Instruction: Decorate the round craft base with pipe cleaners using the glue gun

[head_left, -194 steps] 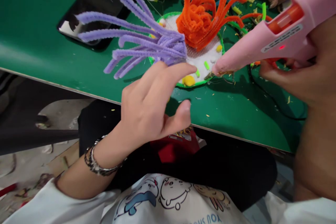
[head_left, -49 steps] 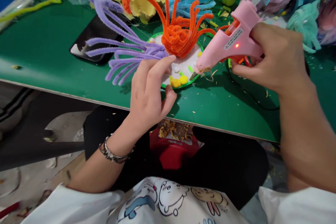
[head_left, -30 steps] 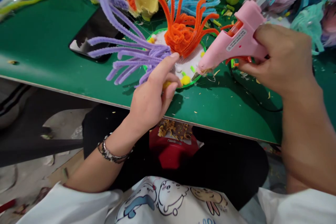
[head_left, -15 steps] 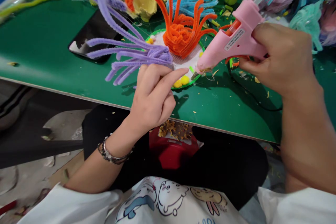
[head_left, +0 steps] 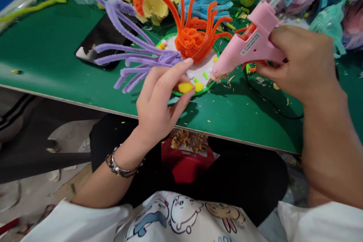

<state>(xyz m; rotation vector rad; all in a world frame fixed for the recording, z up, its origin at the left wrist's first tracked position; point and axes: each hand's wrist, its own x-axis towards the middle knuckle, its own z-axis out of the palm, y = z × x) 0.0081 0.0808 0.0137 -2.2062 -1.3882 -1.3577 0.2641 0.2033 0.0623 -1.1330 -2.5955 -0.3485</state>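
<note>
Glue gun (head_left: 241,51) sits in my right hand (head_left: 306,56), fingers wrapped around the grip, nozzle (head_left: 210,82) pointing down at the near right edge of the white disc (head_left: 200,72). I can't tell whether the nozzle touches it. The disc lies on the green table (head_left: 241,121), right in front of me.

My left hand (head_left: 157,102) hangs over the disc's near left side. Forefinger and thumb stand apart with a yellow puff (head_left: 185,87) between them; whether the thumb and a hidden finger clamp it, I can't tell. A smaller yellow puff (head_left: 199,87) sits beside it, close to the nozzle.

I judge the step in hand to be gluing small bits near the rim. To my mind, the next move calls for a steady nozzle and left fingertips kept clear of the heat.

Purple stems (head_left: 167,57) and an orange bundle (head_left: 192,41) crowd the disc's far side, and my own left hand hides part of it. A phone (head_left: 104,32) lies under the purple ends, a blue bundle (head_left: 205,3) lies behind, and a cord (head_left: 280,113) loops below the gun among scraps.
</note>
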